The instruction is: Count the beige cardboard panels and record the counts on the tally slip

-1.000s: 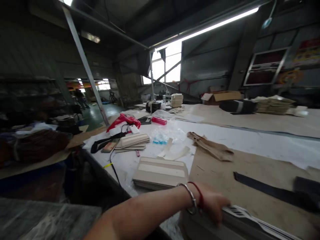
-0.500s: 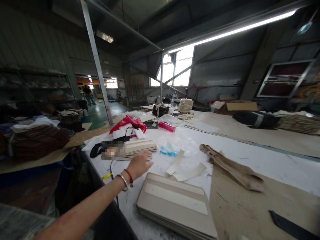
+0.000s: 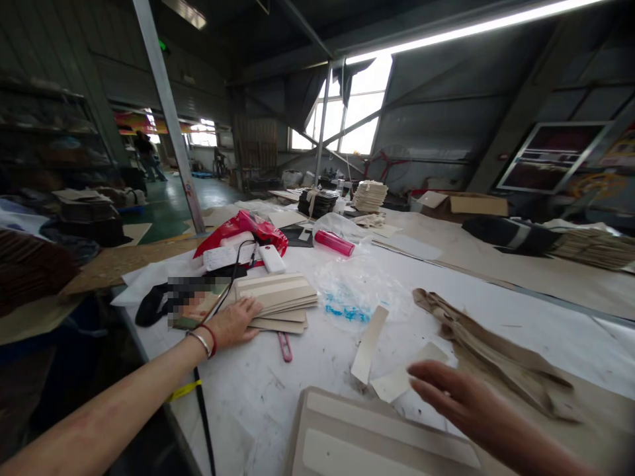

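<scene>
My left hand [image 3: 232,322], with a red cord and a silver bangle at its wrist, lies against the left end of a small fanned stack of beige panels [image 3: 278,294]. Its fingers are stretched out and touch the stack; their undersides are hidden. A pink-handled tool [image 3: 284,346] pokes out beneath that stack. My right hand [image 3: 446,390] hovers at the lower right with fingers extended, holding nothing. Below and left of it is a larger stack of beige panels [image 3: 381,439] with pale strips on top. Two loose pale strips [image 3: 370,344] lie between the hands.
Behind the small stack are a red bag [image 3: 243,231], a white device [image 3: 272,259] and a pink cylinder [image 3: 334,242]. Clear plastic [image 3: 357,284] lies mid-table. Brown fabric [image 3: 496,357] stretches along the right. A black cord [image 3: 202,410] hangs near the left edge.
My left hand has moved from above the table to the small stack of panels. My right hand has come into view at the lower right. The camera view has shifted.
</scene>
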The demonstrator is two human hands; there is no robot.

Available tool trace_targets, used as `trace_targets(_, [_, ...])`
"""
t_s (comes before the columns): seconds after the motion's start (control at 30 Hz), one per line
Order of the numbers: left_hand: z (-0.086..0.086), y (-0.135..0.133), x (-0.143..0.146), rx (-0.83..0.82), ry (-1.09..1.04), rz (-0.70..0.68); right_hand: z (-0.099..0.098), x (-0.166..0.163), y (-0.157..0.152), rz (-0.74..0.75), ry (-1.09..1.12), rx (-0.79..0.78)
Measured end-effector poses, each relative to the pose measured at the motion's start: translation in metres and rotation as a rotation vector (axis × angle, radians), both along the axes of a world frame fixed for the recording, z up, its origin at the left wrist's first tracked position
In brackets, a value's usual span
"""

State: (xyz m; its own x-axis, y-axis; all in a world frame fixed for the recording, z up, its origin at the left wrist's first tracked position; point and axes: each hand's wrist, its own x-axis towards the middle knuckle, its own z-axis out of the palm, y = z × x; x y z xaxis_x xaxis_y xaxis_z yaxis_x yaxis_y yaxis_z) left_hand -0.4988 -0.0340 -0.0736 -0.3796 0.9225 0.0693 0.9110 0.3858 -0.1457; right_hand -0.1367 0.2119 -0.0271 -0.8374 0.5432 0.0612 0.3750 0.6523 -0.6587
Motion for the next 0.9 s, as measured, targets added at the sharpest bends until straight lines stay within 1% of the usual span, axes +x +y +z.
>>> trace_targets(0.03, [0.0,0.001,-0.002,-0.009,0.013,-0.016,0.002,-0.032,-0.006,0.079,-0.062,-0.091])
trace_targets(0.07, [0.0,0.003,-0.003,-0.018,0.024,-0.031,0.003,-0.064,-0.013,0.101,-0.087,-0.201])
trace_targets(0.1, [0.0,0.005,-0.004,-0.025,0.035,-0.045,0.002,-0.094,-0.02,0.092,-0.104,-0.313])
trace_targets(0.17, [-0.002,0.008,-0.006,-0.025,0.063,-0.055,-0.006,-0.146,-0.032,-0.001,-0.1,-0.562])
trace_targets(0.23, [-0.008,0.01,-0.007,-0.001,0.102,-0.039,-0.018,-0.183,-0.04,-0.115,-0.111,-0.721])
trace_targets(0.3, [-0.017,0.009,-0.009,0.043,0.141,-0.013,-0.03,-0.208,-0.044,-0.165,-0.126,-0.813])
trace_targets(0.37, [-0.026,0.007,-0.012,0.098,0.176,0.006,-0.037,-0.226,-0.044,-0.15,-0.114,-0.888])
trace_targets(0.5, [-0.042,0.003,-0.018,0.213,0.238,0.017,-0.041,-0.255,-0.038,-0.089,0.026,-1.163])
trace_targets(0.57, [-0.047,0.002,-0.02,0.262,0.268,0.002,-0.045,-0.27,-0.035,-0.106,0.097,-1.289])
trace_targets(0.6, [-0.049,0.001,-0.02,0.283,0.281,-0.01,-0.048,-0.277,-0.034,-0.135,0.124,-1.314])
trace_targets(0.67, [-0.053,0.0,-0.02,0.317,0.305,-0.031,-0.055,-0.29,-0.034,-0.202,0.181,-1.306])
trace_targets(0.77, [-0.055,-0.002,-0.019,0.351,0.33,-0.052,-0.065,-0.303,-0.038,-0.278,0.26,-1.215])
trace_targets(0.83, [-0.055,-0.005,-0.018,0.373,0.343,-0.058,-0.065,-0.305,-0.043,-0.295,0.319,-1.153])
trace_targets(0.9, [-0.053,-0.008,-0.016,0.401,0.351,-0.058,-0.058,-0.302,-0.048,-0.295,0.395,-1.083])
